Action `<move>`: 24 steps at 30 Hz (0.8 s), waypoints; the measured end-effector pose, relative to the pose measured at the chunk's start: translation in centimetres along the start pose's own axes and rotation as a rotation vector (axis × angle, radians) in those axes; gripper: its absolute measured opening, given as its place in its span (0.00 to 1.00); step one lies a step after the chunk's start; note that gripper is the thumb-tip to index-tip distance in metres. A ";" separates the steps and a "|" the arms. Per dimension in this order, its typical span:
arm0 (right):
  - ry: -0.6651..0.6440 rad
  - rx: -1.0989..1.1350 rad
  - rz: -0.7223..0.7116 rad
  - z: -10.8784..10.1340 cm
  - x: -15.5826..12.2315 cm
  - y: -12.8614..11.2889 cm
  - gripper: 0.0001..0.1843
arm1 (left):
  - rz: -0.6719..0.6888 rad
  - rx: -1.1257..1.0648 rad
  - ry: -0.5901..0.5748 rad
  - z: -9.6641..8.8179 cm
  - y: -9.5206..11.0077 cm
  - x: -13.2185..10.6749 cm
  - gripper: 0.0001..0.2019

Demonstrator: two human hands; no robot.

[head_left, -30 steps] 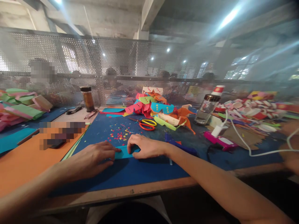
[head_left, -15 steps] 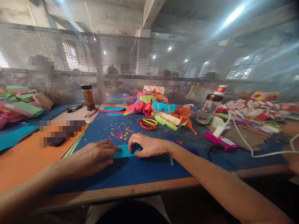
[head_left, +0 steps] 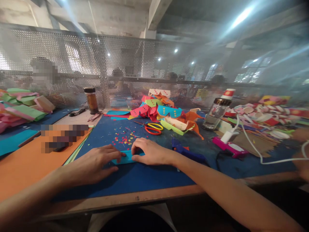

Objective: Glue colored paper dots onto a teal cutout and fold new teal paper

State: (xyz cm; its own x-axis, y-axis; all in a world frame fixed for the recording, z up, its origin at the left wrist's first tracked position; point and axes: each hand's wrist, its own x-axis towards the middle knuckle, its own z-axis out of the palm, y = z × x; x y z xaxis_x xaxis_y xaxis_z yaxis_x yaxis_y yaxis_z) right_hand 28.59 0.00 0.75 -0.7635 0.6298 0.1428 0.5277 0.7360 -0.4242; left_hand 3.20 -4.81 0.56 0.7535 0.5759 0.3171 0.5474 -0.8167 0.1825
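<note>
A folded strip of light blue paper lies flat on the dark blue mat, near the table's front edge. My left hand holds its left end, fingers bent over the paper and thumb low at the near side. From the right, my right hand grips the strip between thumb and curled fingertips, hiding its right end. Small red and yellow paper bits are scattered just behind the strip. Scissors with red and yellow handles lie beyond them. Beside my right wrist rests a blue glue gun.
Cut paper shapes are heaped at the back. Orange sheets lie left, and a dark jar stands behind. A glass bottle, pink power strip and white cable are to the right. Another person's hand shows at the right edge.
My right hand has shifted slightly left along the paper strip, with thumb and fingers closer together. My left hand's fingers have bent a little more. More of the glue gun shows.
</note>
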 end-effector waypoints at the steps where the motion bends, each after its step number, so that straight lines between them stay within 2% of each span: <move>1: 0.004 -0.019 0.005 0.2 0.0 -0.1 0.06 | -0.005 -0.004 -0.024 0.0 0.0 0.0 0.13; 4: 0.007 -0.054 0.024 0.4 0.1 -0.2 0.07 | 0.016 -0.018 -0.083 0.1 -0.2 0.1 0.15; 12: -0.018 -0.015 -0.043 0.1 0.0 0.4 0.08 | 0.007 -0.004 -0.104 0.1 -0.3 0.1 0.10; 16: 0.096 0.000 -0.047 0.0 0.0 0.6 0.06 | 0.015 -0.007 -0.121 0.2 -0.4 0.1 0.09; 19: 0.198 -0.117 -0.011 0.2 0.1 0.9 0.06 | 0.016 -0.010 -0.094 0.3 -0.4 0.2 0.08; 24: 0.159 -0.223 0.010 0.5 0.2 1.6 0.05 | 0.007 -0.005 -0.059 0.6 -0.3 0.3 0.09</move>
State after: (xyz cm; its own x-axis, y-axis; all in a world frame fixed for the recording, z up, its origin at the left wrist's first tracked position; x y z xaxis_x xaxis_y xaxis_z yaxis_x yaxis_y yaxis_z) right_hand 29.07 1.19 -0.38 -0.6990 0.6556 0.2857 0.6175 0.7548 -0.2213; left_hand 3.49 -4.35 0.02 0.7778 0.5708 0.2631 0.5400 -0.8211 0.1849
